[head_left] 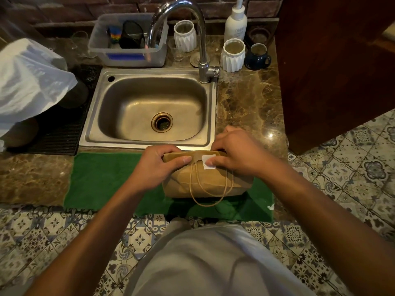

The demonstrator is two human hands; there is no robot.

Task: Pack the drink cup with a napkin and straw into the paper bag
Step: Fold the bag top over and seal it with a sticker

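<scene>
The left hand [159, 164] grips the folded top of the brown paper bag [205, 182]; the right hand [232, 155] pinches a blank white sticker [208, 161] onto that fold. The bag stands on a green cloth [102, 180] upon the brown marble counter [250, 103], before the steel sink [149, 110]. The white pump bottle [236, 22] has unreadable print.

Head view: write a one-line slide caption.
Both hands, left hand and right hand, hold the folded top of the brown paper bag, pressing a white sticker, on a green towel.

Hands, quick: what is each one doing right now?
Left hand: grips the folded top of the paper bag.
Right hand: pinches the same fold, thumb pressing the white sticker.
</scene>
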